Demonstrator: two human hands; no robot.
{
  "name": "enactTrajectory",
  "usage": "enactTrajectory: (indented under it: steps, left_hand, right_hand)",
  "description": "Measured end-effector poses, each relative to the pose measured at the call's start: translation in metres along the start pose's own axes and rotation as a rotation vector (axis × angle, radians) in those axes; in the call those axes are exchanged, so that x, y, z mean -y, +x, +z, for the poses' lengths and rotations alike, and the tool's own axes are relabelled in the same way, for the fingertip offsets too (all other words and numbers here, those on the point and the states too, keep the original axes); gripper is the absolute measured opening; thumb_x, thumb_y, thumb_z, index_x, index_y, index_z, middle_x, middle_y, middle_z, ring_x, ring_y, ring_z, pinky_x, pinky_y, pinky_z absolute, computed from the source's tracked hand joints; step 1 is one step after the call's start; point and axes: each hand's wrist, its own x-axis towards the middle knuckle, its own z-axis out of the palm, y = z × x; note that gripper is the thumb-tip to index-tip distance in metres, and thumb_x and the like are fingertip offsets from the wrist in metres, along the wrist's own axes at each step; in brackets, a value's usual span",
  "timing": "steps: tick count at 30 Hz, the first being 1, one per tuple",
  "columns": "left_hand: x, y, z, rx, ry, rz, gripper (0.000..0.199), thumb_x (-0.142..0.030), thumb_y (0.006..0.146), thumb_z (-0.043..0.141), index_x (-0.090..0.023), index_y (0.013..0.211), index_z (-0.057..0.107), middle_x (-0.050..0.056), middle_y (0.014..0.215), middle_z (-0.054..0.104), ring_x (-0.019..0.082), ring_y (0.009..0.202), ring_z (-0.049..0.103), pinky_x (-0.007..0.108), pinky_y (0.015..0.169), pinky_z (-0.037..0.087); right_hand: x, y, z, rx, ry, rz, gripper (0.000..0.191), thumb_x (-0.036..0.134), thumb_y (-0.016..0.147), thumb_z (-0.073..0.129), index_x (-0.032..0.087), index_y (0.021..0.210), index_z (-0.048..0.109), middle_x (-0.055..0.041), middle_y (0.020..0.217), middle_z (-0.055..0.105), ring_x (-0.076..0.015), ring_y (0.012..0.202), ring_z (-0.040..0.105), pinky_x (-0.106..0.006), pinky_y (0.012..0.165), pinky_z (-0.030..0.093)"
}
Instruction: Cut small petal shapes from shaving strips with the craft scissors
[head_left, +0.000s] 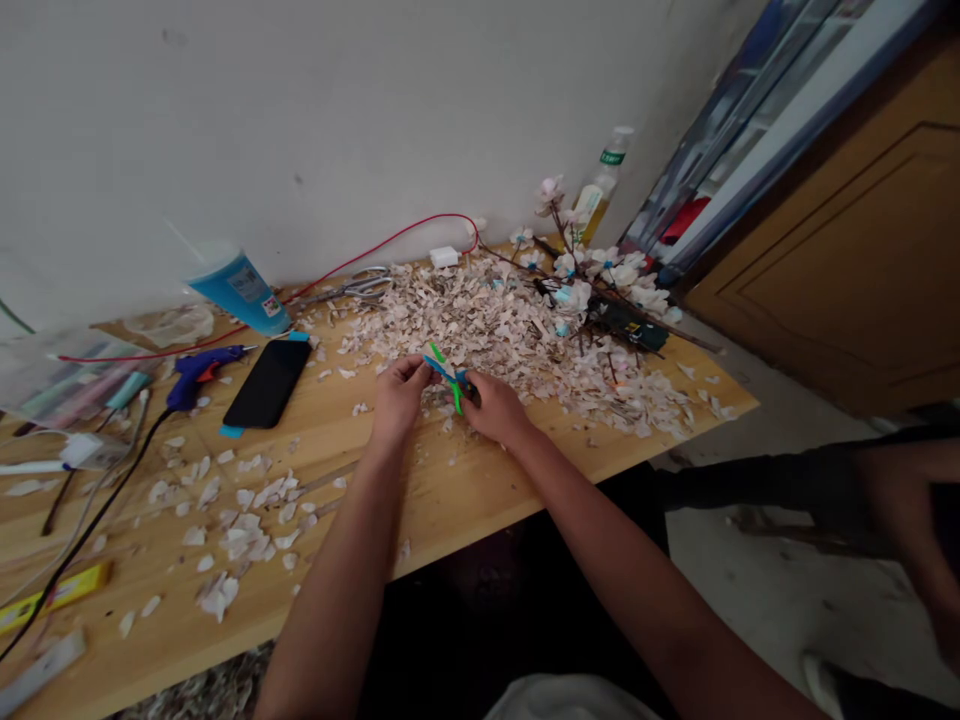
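Observation:
Small green and blue scissors (456, 392) are in my right hand (493, 408), whose fingers are closed around the handles. The blades are spread apart and point up and to the left. Beside the blades, my left hand (399, 398) is closed in a pinch. Whatever is between its fingertips is too small to make out. Both hands are just above the table, at the near edge of a large heap of pale dried petals (480, 315).
White blossom branches (577, 270) and a bottle (600, 185) stand behind right. Leftward are a tilted blue cup (244, 290), a black phone (268, 384), a glue gun (201, 375), metal scissors (366, 284) and a yellow box cutter (60, 595). Another person's arm (911, 500) is at right.

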Motion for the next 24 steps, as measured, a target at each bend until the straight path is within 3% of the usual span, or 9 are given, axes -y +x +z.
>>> enactTrajectory:
  steps: [12,18,24]
  left_hand:
    - [-0.0051,-0.0018,0.0017,0.037,0.045,0.018,0.023,-0.038,0.073,0.075,-0.017,0.083,0.072,0.003,0.073,0.071,0.014,0.067,0.066,0.028,0.07,0.053]
    - [-0.0071,-0.0019,0.0047,0.005,-0.03,0.049,0.026,-0.035,0.07,0.077,-0.018,0.087,0.068,0.002,0.075,0.071,0.014,0.065,0.066,0.028,0.069,0.055]
    - [-0.0021,-0.0021,0.0088,-0.038,-0.11,0.033,0.027,-0.035,0.069,0.078,-0.018,0.086,0.067,0.001,0.078,0.071,0.013,0.07,0.068,0.03,0.076,0.056]
  right_hand:
    - [-0.002,0.0005,0.0011,-0.002,0.003,0.026,0.015,0.026,0.087,0.056,0.022,0.1,0.062,-0.0058,0.089,0.069,-0.0209,0.08,0.059,-0.03,0.069,0.038]
    - [-0.0014,0.0013,-0.0004,0.004,-0.009,0.024,0.015,0.028,0.085,0.059,0.022,0.099,0.062,-0.0061,0.09,0.069,-0.0215,0.082,0.059,-0.03,0.069,0.038]
    - [-0.0009,0.0007,-0.0004,-0.003,0.007,-0.019,0.016,0.031,0.086,0.06,0.022,0.098,0.06,-0.0057,0.091,0.068,-0.021,0.083,0.059,-0.031,0.073,0.039]
